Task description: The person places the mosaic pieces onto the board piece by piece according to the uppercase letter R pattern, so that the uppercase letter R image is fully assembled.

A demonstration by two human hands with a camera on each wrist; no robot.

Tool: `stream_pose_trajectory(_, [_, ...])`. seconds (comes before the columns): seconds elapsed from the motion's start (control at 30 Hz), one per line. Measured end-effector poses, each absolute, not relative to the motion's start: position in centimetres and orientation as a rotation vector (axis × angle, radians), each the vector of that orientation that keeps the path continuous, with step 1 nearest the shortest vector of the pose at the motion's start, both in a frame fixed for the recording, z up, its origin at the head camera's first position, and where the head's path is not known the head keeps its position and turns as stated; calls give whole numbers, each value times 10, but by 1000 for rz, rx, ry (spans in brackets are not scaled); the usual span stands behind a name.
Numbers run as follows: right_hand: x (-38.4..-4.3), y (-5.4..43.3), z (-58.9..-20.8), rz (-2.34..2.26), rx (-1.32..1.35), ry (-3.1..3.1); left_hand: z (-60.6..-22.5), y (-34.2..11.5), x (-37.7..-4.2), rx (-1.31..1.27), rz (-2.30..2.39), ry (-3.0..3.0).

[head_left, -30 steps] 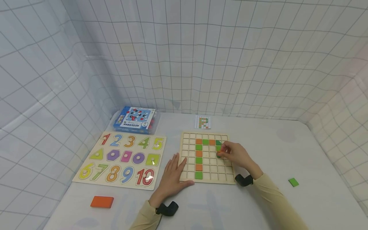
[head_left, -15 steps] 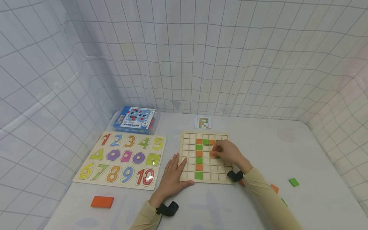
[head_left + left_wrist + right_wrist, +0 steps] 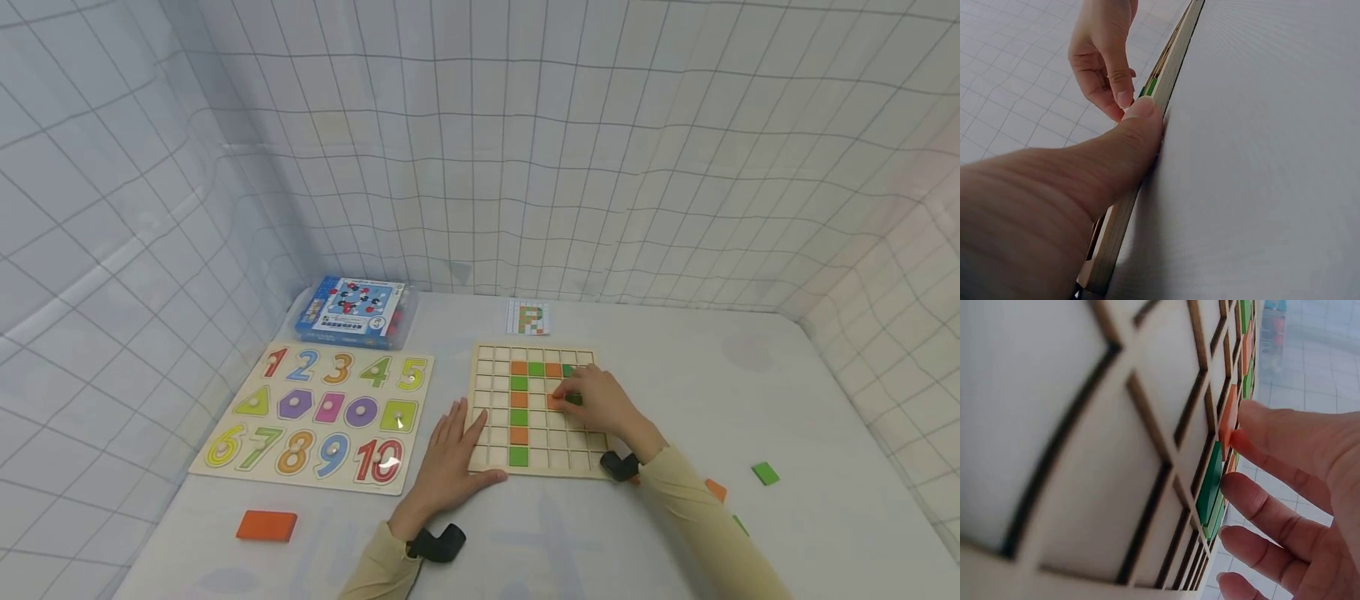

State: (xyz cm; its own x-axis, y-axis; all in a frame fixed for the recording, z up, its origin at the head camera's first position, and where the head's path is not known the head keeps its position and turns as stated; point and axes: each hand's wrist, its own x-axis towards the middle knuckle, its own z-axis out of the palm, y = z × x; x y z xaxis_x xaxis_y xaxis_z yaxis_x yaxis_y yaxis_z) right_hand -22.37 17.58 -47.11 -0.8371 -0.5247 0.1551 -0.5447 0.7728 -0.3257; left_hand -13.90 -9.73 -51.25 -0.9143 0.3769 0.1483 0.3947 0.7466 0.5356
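A wooden grid board lies on the table, with orange and green square tiles in several cells. My left hand rests with spread fingers over its near left corner; in the left wrist view the thumb presses on the board's edge. My right hand pinches an orange tile between thumb and index finger, over a cell left of a dark green tile. The right wrist view shows this orange tile slightly raised. The other right fingers are loosely bent, and the hand hides part of the right column.
A small pattern card lies behind the board. To the left are a number puzzle, a blue boxed set and an orange block. Loose tiles, one green and one orange, lie near the right sleeve.
My right hand has moved a little left, bringing the orange tile from over the green column down to the neighbouring cell. Loose tiles beside the right sleeve have come into view. The left hand stays put.
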Motion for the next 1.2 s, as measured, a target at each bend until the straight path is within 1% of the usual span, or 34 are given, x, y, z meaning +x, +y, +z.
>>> stream_pose_trajectory(0.13, [-219, 181, -472, 545, 876, -2866, -514, -98, -140, -644, -893, -2904])
stream_pose_trajectory(0.37, [-206, 205, -471, 636, 735, -2723, -515, -98, -140, -640, -897, -2900])
stream_pose_trajectory(0.63, [-189, 247, -469, 593, 477, -2534, -515, -99, -140, -638, -901, -2895])
stream_pose_trajectory(0.9, [-163, 290, -468, 619, 255, -2437, -516, -99, -139, -633, -899, -2899])
stream_pose_trajectory(1.2, [-137, 318, -470, 602, -4, -2429, -514, -99, -139, -629, -903, -2898])
